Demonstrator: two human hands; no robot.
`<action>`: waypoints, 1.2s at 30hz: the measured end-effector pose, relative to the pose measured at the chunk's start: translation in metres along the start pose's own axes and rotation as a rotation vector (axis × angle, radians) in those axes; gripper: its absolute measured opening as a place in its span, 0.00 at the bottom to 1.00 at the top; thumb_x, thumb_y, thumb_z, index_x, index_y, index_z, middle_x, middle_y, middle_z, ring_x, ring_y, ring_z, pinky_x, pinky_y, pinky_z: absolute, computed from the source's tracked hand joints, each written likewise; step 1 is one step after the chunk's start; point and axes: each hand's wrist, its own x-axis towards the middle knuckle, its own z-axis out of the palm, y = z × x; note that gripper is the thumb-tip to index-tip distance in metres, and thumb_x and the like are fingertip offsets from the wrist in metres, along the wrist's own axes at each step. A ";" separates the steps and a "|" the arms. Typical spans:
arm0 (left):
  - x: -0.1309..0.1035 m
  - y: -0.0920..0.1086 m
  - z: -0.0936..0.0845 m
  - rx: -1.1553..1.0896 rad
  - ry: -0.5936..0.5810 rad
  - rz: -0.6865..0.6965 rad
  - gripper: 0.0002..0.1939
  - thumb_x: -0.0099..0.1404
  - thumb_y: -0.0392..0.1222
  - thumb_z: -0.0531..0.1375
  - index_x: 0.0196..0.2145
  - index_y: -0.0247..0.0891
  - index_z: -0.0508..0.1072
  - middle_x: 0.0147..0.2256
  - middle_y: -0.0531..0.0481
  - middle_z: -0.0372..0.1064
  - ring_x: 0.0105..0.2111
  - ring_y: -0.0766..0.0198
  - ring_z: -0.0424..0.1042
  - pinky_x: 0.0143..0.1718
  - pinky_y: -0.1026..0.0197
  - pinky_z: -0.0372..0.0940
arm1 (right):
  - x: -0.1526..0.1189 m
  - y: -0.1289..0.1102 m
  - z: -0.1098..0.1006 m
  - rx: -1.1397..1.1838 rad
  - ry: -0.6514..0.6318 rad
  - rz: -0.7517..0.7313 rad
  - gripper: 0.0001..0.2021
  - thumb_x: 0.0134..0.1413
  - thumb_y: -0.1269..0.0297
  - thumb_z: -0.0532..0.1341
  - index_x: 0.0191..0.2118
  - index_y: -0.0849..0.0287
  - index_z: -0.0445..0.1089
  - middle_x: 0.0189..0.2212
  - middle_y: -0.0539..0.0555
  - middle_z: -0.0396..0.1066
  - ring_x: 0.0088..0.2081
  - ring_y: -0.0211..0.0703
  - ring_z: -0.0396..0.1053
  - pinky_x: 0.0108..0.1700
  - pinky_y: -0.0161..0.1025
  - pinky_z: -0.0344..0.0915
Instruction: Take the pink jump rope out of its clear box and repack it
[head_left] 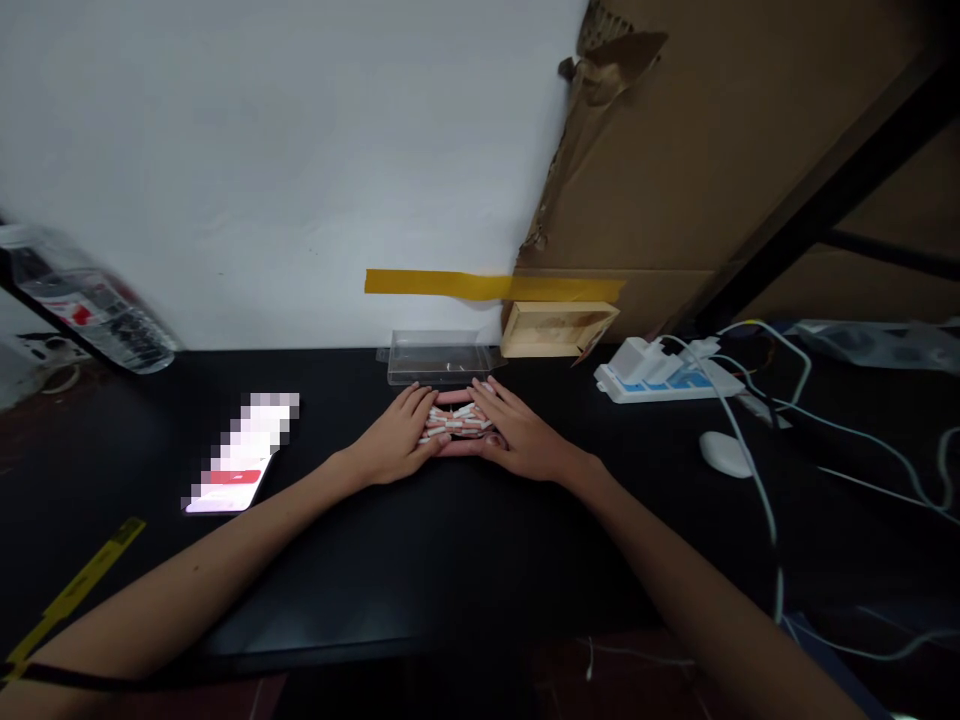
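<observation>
On the black table in front of me lies a small pink tray or frame [461, 449] with many small pink-and-white blocks [455, 424] jumbled inside it. My left hand [403, 437] covers its left end, thumb at the near side and fingers reaching to the far side. Over the right end, my right hand [517, 432] grips the same way, its thumb bent at the near edge. Both palms hide the ends and some of the blocks. Just beyond the fingertips sits a clear plastic box or cover [439, 357].
A lit phone [236, 470] lies left. A plastic bottle [101, 310] leans at the far left. A tan open box [559, 330] stands against the wall. On the right are a power strip [667, 380], white cables and a white mouse [725, 453]. The table's front edge is near.
</observation>
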 end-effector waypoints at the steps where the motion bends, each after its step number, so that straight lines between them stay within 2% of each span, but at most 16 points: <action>1: 0.000 0.000 -0.001 0.018 -0.010 0.006 0.36 0.74 0.58 0.44 0.67 0.25 0.52 0.66 0.30 0.52 0.68 0.42 0.47 0.66 0.42 0.50 | 0.000 -0.001 0.000 -0.008 0.000 0.003 0.42 0.65 0.38 0.48 0.74 0.57 0.37 0.72 0.60 0.43 0.72 0.59 0.37 0.70 0.61 0.45; 7: -0.009 0.000 0.003 0.143 0.018 -0.014 0.40 0.73 0.59 0.45 0.67 0.19 0.49 0.67 0.24 0.47 0.69 0.41 0.43 0.67 0.43 0.47 | 0.000 -0.012 -0.001 -0.048 -0.025 0.050 0.44 0.63 0.36 0.48 0.73 0.61 0.38 0.72 0.64 0.44 0.72 0.62 0.36 0.69 0.61 0.47; 12: -0.010 -0.002 0.007 0.140 0.014 0.008 0.38 0.74 0.58 0.45 0.67 0.22 0.50 0.67 0.28 0.50 0.70 0.43 0.43 0.67 0.44 0.47 | -0.001 -0.015 0.000 -0.082 -0.042 0.071 0.46 0.62 0.35 0.49 0.73 0.66 0.40 0.71 0.66 0.44 0.72 0.63 0.35 0.69 0.60 0.48; 16: -0.008 -0.005 0.006 0.118 0.008 0.035 0.37 0.74 0.57 0.45 0.67 0.23 0.51 0.67 0.28 0.50 0.69 0.43 0.45 0.67 0.43 0.48 | 0.001 -0.019 -0.001 -0.122 -0.017 0.051 0.44 0.63 0.37 0.50 0.72 0.66 0.43 0.70 0.68 0.47 0.72 0.63 0.38 0.70 0.63 0.44; 20: -0.006 -0.002 0.006 0.098 0.007 0.083 0.37 0.74 0.58 0.46 0.67 0.23 0.52 0.66 0.28 0.51 0.69 0.43 0.44 0.67 0.42 0.47 | 0.005 -0.029 -0.002 -0.112 0.004 0.020 0.43 0.64 0.38 0.49 0.71 0.70 0.48 0.70 0.70 0.49 0.72 0.60 0.41 0.70 0.59 0.44; 23: -0.005 0.002 0.006 0.091 -0.008 0.097 0.38 0.74 0.58 0.44 0.67 0.22 0.52 0.67 0.27 0.51 0.69 0.43 0.43 0.67 0.41 0.46 | 0.007 -0.034 0.000 -0.096 0.010 -0.009 0.40 0.64 0.40 0.52 0.71 0.65 0.50 0.70 0.67 0.50 0.71 0.57 0.44 0.69 0.57 0.48; 27: -0.005 0.002 0.002 0.096 -0.016 0.085 0.39 0.74 0.60 0.44 0.68 0.24 0.48 0.68 0.29 0.46 0.70 0.44 0.40 0.68 0.41 0.43 | 0.007 -0.034 0.001 -0.127 -0.012 -0.027 0.34 0.63 0.43 0.57 0.69 0.53 0.56 0.70 0.61 0.52 0.70 0.59 0.47 0.68 0.61 0.48; 32: -0.001 -0.010 -0.007 0.111 0.030 0.037 0.37 0.75 0.59 0.41 0.70 0.29 0.45 0.71 0.34 0.39 0.71 0.47 0.35 0.68 0.40 0.40 | 0.007 -0.030 -0.005 -0.115 -0.036 -0.038 0.31 0.64 0.47 0.58 0.67 0.55 0.59 0.69 0.63 0.52 0.70 0.60 0.48 0.68 0.61 0.48; 36: 0.002 -0.020 -0.011 0.140 0.007 -0.014 0.36 0.76 0.58 0.38 0.70 0.30 0.46 0.70 0.34 0.41 0.71 0.49 0.37 0.68 0.41 0.40 | 0.002 -0.021 -0.017 -0.046 -0.068 -0.083 0.28 0.66 0.50 0.57 0.67 0.53 0.59 0.68 0.61 0.56 0.69 0.56 0.52 0.67 0.59 0.51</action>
